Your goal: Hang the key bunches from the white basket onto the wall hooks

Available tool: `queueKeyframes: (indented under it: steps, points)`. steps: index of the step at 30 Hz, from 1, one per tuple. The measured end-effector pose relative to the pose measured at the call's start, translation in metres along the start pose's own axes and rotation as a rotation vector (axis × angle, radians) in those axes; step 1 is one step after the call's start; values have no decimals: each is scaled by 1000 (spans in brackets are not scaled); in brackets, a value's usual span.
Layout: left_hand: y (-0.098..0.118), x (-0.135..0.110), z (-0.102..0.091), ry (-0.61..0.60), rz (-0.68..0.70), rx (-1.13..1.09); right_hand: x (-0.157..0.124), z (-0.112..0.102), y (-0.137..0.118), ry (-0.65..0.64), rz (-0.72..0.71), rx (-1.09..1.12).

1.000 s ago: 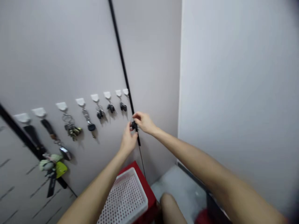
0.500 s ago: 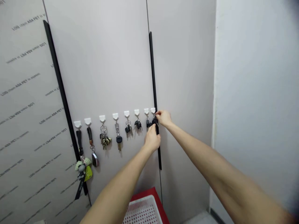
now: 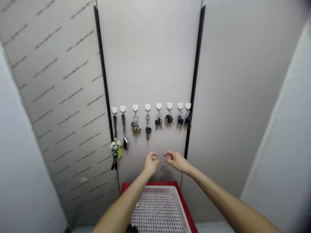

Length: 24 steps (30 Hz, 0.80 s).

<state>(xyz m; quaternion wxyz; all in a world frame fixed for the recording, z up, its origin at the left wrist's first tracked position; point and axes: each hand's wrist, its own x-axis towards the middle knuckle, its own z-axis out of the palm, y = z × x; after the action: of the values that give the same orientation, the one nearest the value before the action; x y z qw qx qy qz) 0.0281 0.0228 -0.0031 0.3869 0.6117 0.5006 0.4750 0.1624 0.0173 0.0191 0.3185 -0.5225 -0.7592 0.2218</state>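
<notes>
A row of several white hooks (image 3: 158, 106) runs across the pale cabinet panel, each with keys hanging from it. A black key set (image 3: 188, 120) hangs on the rightmost hook, beside a black vertical strip (image 3: 195, 77). My left hand (image 3: 150, 161) and my right hand (image 3: 176, 160) hover side by side below the hooks, well under the keys. Both have loosely curled fingers and hold nothing. The keys nearest above them are a black-headed key (image 3: 148, 129) and small black key sets (image 3: 169, 118).
A white perforated basket (image 3: 155, 190) rests on a red stool (image 3: 125, 186) right under my arms. At the left end hangs a key strap with a green and yellow charm (image 3: 116, 149). Another black strip (image 3: 102, 74) borders a film-covered panel (image 3: 55, 97) on the left.
Both hands let go of the black key set, which now hangs on the rightmost hook, and dropped down below the row. The view swung to face the panel squarely.
</notes>
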Motion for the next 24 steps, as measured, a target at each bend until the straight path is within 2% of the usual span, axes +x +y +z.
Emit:
queueKeyframes:
  steps: [1,2,6,9,14,18,20,24]
  points:
    - [6,-4,-12,18,25,-63,-1,8,-14,-47,-48,55]
    - [16,-9,-25,27,78,-131,-1,12,-31,-40,-118,114]
    - [75,-27,-73,13,444,-365,3,5,-104,262,-460,403]
    - [99,-36,-93,0,543,-417,6,5,-134,370,-559,548]
    - [92,-37,-97,-4,550,-435,11,22,-139,320,-548,632]
    - [79,-28,-103,39,549,-376,17,29,-136,301,-510,593]
    - [69,-17,-113,198,505,-301,27,32,-132,322,-440,522]
    - [43,17,-141,767,284,-28,62,41,-123,457,-251,261]
